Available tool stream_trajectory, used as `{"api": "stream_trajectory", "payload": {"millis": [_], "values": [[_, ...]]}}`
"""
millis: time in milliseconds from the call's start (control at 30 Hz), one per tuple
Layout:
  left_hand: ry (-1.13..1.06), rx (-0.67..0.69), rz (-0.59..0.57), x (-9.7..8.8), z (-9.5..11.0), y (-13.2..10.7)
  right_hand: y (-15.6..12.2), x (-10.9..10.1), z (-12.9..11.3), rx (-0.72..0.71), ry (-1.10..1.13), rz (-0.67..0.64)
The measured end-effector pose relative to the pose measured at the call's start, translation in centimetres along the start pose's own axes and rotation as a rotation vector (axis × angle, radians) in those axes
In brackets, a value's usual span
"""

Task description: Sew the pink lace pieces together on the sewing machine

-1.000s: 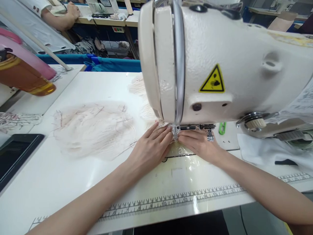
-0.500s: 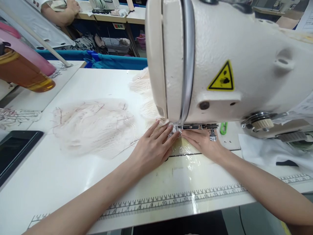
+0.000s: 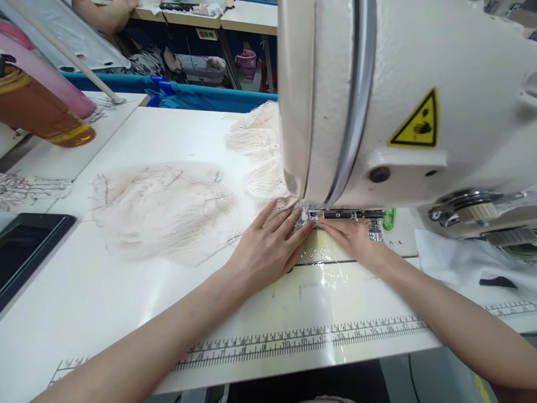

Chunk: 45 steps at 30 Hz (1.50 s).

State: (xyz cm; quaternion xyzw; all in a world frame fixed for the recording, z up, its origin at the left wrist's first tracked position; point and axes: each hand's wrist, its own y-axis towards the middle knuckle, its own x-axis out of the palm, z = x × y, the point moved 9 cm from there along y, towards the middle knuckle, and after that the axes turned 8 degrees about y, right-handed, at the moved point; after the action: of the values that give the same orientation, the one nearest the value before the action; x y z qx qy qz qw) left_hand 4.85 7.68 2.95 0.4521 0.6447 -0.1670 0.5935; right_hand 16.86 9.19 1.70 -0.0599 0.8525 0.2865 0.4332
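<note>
A large cream sewing machine (image 3: 403, 101) fills the upper right. Under its head, both hands meet at a small piece of pale lace (image 3: 302, 215) by the needle. My left hand (image 3: 268, 249) lies flat on the table with its fingers stretched out, the tips pressing on the lace. From the right, my right hand (image 3: 354, 238) rests with its fingers extended and held together, tips on the same lace beside the presser foot (image 3: 372, 230). More lace (image 3: 255, 157) trails away behind the machine.
A pile of sheer pinkish fabric pieces (image 3: 163, 210) lies left of my hands. A dark tablet (image 3: 25, 254) sits at the left edge, an amber bottle (image 3: 37, 112) beyond it. A printed ruler (image 3: 293, 341) runs along the table's front. Another person's arm (image 3: 104, 14) shows at the far bench.
The view has shifted right and closer to the machine. Both hands stay at the needle on the lace, having edged slightly away from me.
</note>
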Motion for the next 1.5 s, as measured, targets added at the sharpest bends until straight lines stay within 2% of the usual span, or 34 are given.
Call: {"api": "stream_trajectory", "payload": {"millis": [167,333,500,600,900,1200,1500], "values": [[0.035,0.009,0.052,-0.4,0.2,0.1,-0.2,0.6,0.6,0.011,0.038,0.005],[0.102,0.111,0.151,-1.0,1.4,-0.3,0.1,0.1,-0.2,0.004,0.055,0.019],[0.039,0.043,0.069,-0.3,0.7,-0.2,-0.3,-0.2,-2.2,-0.094,-0.098,-0.013],[0.017,0.022,0.024,0.0,0.3,0.0,-0.6,0.1,-2.5,-0.112,-0.127,-0.038],[0.061,0.038,0.041,0.0,0.5,0.0,-0.6,0.1,-2.0,-0.031,-0.110,-0.088],[0.079,0.015,0.044,-0.1,0.3,0.2,-0.6,-0.1,-2.8,-0.110,-0.219,-0.050],[0.044,-0.026,-0.009,0.5,0.0,0.3,-0.4,0.2,-3.1,-0.126,-0.353,-0.041]]}}
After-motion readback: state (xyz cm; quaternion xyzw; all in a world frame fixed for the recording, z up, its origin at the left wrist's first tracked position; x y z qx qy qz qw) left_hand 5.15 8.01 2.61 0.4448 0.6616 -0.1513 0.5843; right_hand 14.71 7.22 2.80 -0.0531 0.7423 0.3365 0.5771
